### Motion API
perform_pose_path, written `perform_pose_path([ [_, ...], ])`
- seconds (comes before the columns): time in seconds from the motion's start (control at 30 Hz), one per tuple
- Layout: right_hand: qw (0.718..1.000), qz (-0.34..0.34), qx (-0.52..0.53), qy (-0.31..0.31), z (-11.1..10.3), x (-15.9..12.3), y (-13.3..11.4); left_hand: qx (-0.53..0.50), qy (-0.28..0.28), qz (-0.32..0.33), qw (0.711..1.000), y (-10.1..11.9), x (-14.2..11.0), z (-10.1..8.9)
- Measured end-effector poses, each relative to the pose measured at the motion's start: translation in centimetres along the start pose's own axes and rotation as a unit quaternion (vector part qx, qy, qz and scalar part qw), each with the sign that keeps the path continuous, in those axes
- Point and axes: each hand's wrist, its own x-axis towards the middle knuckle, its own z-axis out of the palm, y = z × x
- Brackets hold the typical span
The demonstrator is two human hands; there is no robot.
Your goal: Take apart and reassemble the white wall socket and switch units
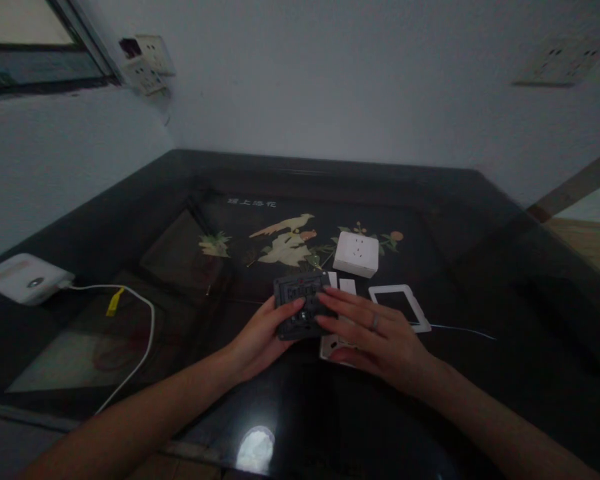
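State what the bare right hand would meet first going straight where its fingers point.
The right hand would first meet the dark grey square plastic panel in the bare left hand; the right fingertips seem against it, though depth is unclear.

Pale plate partly hidden behind the right fingers, window cut off at upper left

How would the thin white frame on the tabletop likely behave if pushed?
The white frame is probably light, being little more than a rim around an opening. Lying flat, it should slide rather than roll, likely easily on the glossy tabletop.
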Motion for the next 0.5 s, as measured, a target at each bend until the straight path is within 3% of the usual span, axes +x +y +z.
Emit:
perform_pose_path([
  [0.1,0.98,0.195,-0.024,0.03,-0.6,-1.5,2.0,0.022,0.059,0.019,0.998,0.8,0.8,-0.4],
  [0.17,0.969,0.244,-0.027,0.017,-0.8,-2.5,3.0,0.041,0.088,0.035,0.995,1.0,1.3,-0.6],
  [0.3,0.965,0.261,-0.009,-0.027,-0.6,-3.7,2.8,0.043,0.117,0.037,0.991,0.7,1.6,-0.8],
  [0.5,0.958,0.277,0.006,-0.069,-0.2,-3.5,3.0,0.031,0.041,-0.001,0.999,0.5,1.0,-1.0],
])
